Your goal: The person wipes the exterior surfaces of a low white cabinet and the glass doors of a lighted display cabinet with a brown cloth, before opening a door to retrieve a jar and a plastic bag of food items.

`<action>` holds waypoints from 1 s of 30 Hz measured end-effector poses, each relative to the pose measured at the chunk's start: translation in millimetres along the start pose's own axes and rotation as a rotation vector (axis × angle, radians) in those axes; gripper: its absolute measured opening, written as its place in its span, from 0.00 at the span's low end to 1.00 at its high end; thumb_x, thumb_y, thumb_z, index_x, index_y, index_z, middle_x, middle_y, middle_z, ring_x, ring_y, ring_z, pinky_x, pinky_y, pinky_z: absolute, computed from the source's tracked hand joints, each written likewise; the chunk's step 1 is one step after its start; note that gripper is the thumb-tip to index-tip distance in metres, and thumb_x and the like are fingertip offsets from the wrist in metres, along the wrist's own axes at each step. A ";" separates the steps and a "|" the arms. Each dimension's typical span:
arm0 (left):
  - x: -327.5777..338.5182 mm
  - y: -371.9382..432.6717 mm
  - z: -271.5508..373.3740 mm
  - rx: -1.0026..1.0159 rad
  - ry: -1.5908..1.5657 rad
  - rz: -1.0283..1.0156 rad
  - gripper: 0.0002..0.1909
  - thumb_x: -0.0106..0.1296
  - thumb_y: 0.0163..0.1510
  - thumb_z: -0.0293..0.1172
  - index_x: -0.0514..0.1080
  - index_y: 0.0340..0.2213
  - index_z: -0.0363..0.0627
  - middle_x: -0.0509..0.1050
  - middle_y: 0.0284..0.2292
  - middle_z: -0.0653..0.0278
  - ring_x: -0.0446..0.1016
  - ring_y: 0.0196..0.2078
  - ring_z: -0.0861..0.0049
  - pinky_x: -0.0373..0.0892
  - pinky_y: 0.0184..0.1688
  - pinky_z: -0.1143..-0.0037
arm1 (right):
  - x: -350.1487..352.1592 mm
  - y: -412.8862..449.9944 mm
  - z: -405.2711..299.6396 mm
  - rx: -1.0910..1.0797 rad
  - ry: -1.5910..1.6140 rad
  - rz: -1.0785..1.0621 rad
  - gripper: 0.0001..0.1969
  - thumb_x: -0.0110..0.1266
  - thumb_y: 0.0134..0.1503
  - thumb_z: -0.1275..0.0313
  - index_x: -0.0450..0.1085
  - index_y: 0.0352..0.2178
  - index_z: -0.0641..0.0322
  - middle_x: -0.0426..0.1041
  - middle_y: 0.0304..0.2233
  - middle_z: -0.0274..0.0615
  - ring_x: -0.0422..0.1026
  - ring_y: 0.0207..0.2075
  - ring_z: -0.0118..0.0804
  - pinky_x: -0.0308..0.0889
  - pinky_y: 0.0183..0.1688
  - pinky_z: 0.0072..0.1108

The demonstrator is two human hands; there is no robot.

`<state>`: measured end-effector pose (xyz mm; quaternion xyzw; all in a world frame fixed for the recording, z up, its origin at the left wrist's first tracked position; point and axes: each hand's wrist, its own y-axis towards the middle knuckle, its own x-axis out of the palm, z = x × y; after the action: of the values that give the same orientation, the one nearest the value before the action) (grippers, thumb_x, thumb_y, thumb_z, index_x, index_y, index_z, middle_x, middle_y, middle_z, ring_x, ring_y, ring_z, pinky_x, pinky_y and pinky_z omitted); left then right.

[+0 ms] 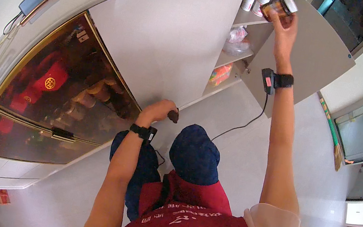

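Note:
My right hand [284,24] grips a dark brown bottle [274,9] with a white cap, held tilted before the top shelf of an open cabinet [249,20]. Just behind it on that shelf stand two small white bottles [253,4]. Lower down, beside the cabinet's closed white door [166,34], my left hand [159,110] is closed around a small dark brown item [174,115], perhaps a cloth; its shape is mostly hidden by my fingers.
The cabinet's open door [307,59] stands out to the right. Lower shelves hold clear plastic packaging [237,35] and an orange packet [220,74]. A glass-fronted cabinet [61,92] is on the left. A green-handled broom [332,134] leans at the right. A cable [264,110] hangs from my right wrist strap.

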<state>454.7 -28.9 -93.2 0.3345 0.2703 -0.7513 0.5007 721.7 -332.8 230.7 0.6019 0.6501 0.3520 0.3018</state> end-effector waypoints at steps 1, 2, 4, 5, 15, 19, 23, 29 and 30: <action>3.0 2.3 2.1 0.007 -0.002 0.003 0.18 0.50 0.46 0.12 0.80 0.37 0.44 0.79 0.40 0.54 0.76 0.46 0.56 0.72 0.49 0.65 | 1.5 7.3 -23.4 -0.064 -0.001 -0.010 0.28 0.67 0.57 0.63 0.65 0.53 0.66 0.75 0.48 0.41 0.74 0.48 0.31 0.67 0.53 0.22; 6.3 -0.5 3.3 0.018 0.064 0.043 0.18 0.50 0.47 0.13 0.80 0.37 0.45 0.79 0.39 0.53 0.77 0.45 0.55 0.73 0.48 0.65 | 14.5 10.2 -61.4 -0.112 0.021 -0.048 0.28 0.66 0.57 0.63 0.65 0.53 0.67 0.76 0.46 0.42 0.74 0.47 0.30 0.69 0.51 0.22; 9.8 1.9 8.9 0.037 0.134 0.094 0.17 0.51 0.47 0.14 0.80 0.37 0.45 0.79 0.39 0.53 0.77 0.44 0.54 0.73 0.47 0.65 | 38.6 38.5 -101.6 -0.093 0.050 -0.012 0.28 0.67 0.55 0.66 0.64 0.51 0.69 0.77 0.42 0.47 0.77 0.43 0.35 0.72 0.47 0.25; 9.5 -5.6 3.6 -0.035 0.094 0.070 0.17 0.50 0.48 0.14 0.80 0.37 0.46 0.79 0.38 0.53 0.77 0.44 0.54 0.73 0.47 0.65 | 67.6 43.7 -129.8 -0.060 0.103 0.027 0.29 0.68 0.53 0.67 0.64 0.51 0.69 0.78 0.39 0.50 0.78 0.41 0.41 0.74 0.45 0.28; 12.8 15.0 24.7 -0.007 0.076 0.031 0.18 0.51 0.47 0.14 0.81 0.38 0.45 0.80 0.38 0.51 0.77 0.44 0.53 0.73 0.46 0.63 | 176.7 116.0 -57.2 0.132 -0.001 -0.395 0.40 0.73 0.46 0.59 0.62 0.52 0.76 0.77 0.36 0.50 0.78 0.34 0.36 0.75 0.36 0.27; 15.6 3.5 -11.6 0.054 0.082 0.017 0.19 0.52 0.46 0.13 0.80 0.37 0.45 0.79 0.38 0.49 0.77 0.44 0.52 0.73 0.45 0.63 | 188.5 104.9 -86.4 -0.050 -0.270 -0.341 0.44 0.73 0.45 0.60 0.59 0.56 0.73 0.77 0.34 0.49 0.77 0.33 0.38 0.74 0.35 0.28; 18.8 22.5 -2.3 0.053 0.077 0.024 0.20 0.52 0.44 0.11 0.80 0.37 0.44 0.79 0.39 0.48 0.77 0.43 0.50 0.73 0.44 0.63 | 139.0 128.9 -34.6 -0.315 -0.210 -0.017 0.37 0.66 0.55 0.64 0.57 0.62 0.62 0.78 0.44 0.49 0.77 0.41 0.38 0.73 0.45 0.27; 4.5 0.6 21.5 -0.006 0.006 0.009 0.22 0.50 0.44 0.09 0.80 0.38 0.45 0.78 0.40 0.49 0.76 0.45 0.50 0.72 0.45 0.63 | -5.6 75.5 43.2 -0.208 -0.072 0.388 0.26 0.63 0.58 0.65 0.64 0.51 0.71 0.78 0.40 0.49 0.77 0.42 0.35 0.71 0.47 0.25; 2.8 -4.4 18.8 0.023 -0.015 0.057 0.22 0.49 0.44 0.09 0.80 0.38 0.45 0.78 0.40 0.50 0.76 0.45 0.50 0.72 0.45 0.63 | -19.2 71.7 82.4 -0.028 -0.294 0.336 0.29 0.64 0.56 0.62 0.63 0.51 0.72 0.78 0.40 0.50 0.77 0.43 0.38 0.71 0.48 0.26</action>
<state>445.5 -42.8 -83.2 0.3423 0.2483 -0.7421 0.5200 831.6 -342.1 242.1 0.7423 0.4848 0.3148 0.3390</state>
